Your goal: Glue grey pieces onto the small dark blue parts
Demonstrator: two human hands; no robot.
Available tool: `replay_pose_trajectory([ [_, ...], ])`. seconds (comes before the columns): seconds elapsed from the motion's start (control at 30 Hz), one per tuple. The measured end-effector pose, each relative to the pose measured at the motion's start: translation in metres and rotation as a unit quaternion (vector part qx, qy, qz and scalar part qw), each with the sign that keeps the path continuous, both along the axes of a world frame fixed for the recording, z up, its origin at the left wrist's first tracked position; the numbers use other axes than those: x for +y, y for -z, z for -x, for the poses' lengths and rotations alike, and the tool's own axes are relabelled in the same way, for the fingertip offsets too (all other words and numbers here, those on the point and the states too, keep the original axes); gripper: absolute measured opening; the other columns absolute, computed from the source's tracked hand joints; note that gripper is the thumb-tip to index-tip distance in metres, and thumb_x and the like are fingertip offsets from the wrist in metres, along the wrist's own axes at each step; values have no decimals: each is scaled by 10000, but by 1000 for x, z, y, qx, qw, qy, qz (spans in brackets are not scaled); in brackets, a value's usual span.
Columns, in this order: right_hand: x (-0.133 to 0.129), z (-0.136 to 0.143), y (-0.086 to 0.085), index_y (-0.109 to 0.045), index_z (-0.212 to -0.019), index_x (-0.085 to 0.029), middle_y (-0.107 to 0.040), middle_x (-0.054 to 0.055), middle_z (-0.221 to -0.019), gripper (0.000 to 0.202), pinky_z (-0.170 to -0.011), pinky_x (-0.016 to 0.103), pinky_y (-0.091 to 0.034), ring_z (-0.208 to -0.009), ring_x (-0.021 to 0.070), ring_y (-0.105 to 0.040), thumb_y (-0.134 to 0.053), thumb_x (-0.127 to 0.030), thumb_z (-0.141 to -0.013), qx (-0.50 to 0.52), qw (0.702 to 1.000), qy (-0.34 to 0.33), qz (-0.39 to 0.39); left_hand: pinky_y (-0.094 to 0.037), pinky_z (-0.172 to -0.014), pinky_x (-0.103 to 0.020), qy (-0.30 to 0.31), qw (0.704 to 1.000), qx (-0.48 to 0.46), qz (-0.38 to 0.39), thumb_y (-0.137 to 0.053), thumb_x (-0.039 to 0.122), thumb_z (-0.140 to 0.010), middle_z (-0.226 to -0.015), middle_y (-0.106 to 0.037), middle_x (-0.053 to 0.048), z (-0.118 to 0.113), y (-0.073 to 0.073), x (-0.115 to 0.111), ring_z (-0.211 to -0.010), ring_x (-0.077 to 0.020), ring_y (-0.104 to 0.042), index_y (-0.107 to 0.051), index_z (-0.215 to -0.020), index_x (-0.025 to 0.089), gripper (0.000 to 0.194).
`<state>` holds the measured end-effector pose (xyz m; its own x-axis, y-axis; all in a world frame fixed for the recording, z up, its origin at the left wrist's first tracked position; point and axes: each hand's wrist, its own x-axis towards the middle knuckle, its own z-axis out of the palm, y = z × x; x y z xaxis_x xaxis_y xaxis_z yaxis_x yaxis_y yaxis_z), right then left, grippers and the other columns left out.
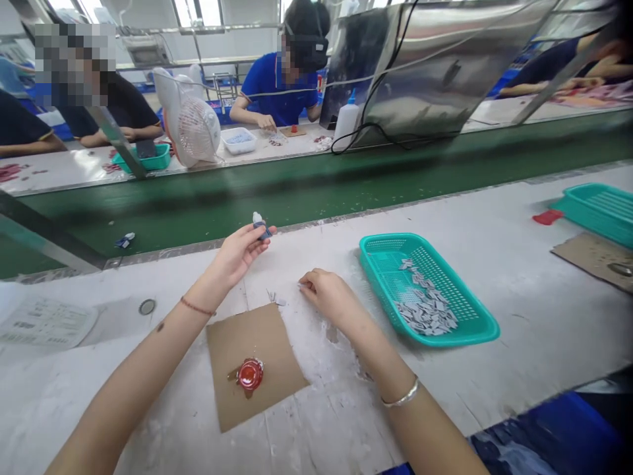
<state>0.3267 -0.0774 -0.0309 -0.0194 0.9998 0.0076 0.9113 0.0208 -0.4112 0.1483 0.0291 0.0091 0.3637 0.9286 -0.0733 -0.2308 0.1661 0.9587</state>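
My left hand (242,256) is raised near the far edge of the table, its fingers closed on a small dark blue and white piece (262,227). My right hand (321,290) hovers low over the white tabletop, thumb and fingers pinched together. A tiny pale bit shows at those fingertips, too small to name. Just left of them lie a few small grey pieces (274,299). A square of brown cardboard (287,373) lies between my forearms. On it sits a small round cap (250,375) with glossy red liquid, brown stains around it.
Right of my hand stands a green plastic basket (479,330) with many small grey pieces (430,313). Beyond the table runs a green belt (297,198), carrying another blue and white piece (125,240). Across it, a person in blue (281,86) works near a white fan (198,128).
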Motion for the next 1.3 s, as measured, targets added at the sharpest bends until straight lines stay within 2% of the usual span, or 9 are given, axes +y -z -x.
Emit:
replay_pose_trajectory([
  [0.07, 0, 2, 0, -694, -931, -138, -710, 109, -966, 167, -775, 293, -458, -857, 217, -664, -556, -80, -857, -5, 1000, 1, -2, -555, -780, -253, -1, 998, -36, 46, -678, 207, -818, -1075, -724, -119, 27, 4, -28, -747, -117, -670, -640, -957, 136, 160],
  [0.2, -2, 8, -6, -690, -896, -148, -707, 107, -975, 182, -795, 313, -470, -886, 227, -661, -543, -54, -844, 6, 1000, -9, -8, -552, -829, -281, -37, 997, 5, 74, -701, 250, -808, -1105, -714, -117, 74, 24, -76, -880, -169, -697, -625, -940, 147, 183],
  [0.3, -9, 22, -14, -680, -876, -179, -702, 58, -922, 104, -760, 294, -498, -839, 194, -660, -605, -113, -845, 133, 988, -79, -19, -552, -775, -254, -92, 993, 26, 65, -717, 300, -796, -1031, -698, -54, 97, 42, -103, -876, -163, -694, -626, -911, 171, 196],
  [0.4, -25, 45, -25, -681, -874, -204, -692, 32, -895, 51, -738, 284, -513, -811, 170, -653, -631, -195, -869, 258, 949, -182, -5, -523, -642, -216, -128, 990, 38, 38, -734, 330, -778, -897, -675, -17, 108, 55, -120, -726, -120, -662, -640, -916, 178, 226],
  [0.53, -45, 76, -35, -697, -871, -229, -709, 9, -865, 71, -745, 285, -501, -827, 164, -652, -633, -206, -892, 256, 925, -273, 64, -515, -681, -225, -150, 988, 31, 7, -753, 320, -757, -860, -687, -29, 108, 63, -128, -757, -128, -630, -652, -908, 176, 233],
  [0.7, -54, 92, -32, -695, -848, -192, -672, 29, -875, 132, -761, 292, -486, -857, 170, -633, -595, -135, -911, 171, 926, -323, 93, -518, -726, -251, -143, 990, 22, 2, -751, 322, -755, -867, -694, -32, 105, 66, -129, -765, -140, -624, -642, -904, 179, 233],
  [0.87, -56, 92, -34, -691, -848, -181, -642, 25, -845, 161, -736, 273, -475, -815, 155, -618, -563, -129, -932, 132, 930, -334, 77, -523, -761, -259, -129, 992, 5, 4, -754, 319, -755, -870, -691, -32, 106, 67, -131, -813, -149, -637, -635, -898, 171, 238],
  [1.17, -55, 94, -31, -686, -859, -168, -625, 24, -861, 139, -732, 254, -466, -822, 145, -604, -573, -121, -926, 138, 927, -339, 78, -513, -780, -262, -78, 997, 11, 6, -719, 327, -798, -861, -710, -25, 104, 69, -135, -826, -152, -653, -603, -916, 182, 220],
  [1.3, -54, 93, -32, -683, -840, -169, -620, 23, -841, 153, -736, 262, -467, -814, 147, -601, -568, -115, -925, 140, 933, -323, 77, -508, -779, -251, -77, 997, 20, 8, -722, 319, -796, -860, -702, -22, 104, 69, -134, -826, -144, -654, -596, -920, 179, 226],
])
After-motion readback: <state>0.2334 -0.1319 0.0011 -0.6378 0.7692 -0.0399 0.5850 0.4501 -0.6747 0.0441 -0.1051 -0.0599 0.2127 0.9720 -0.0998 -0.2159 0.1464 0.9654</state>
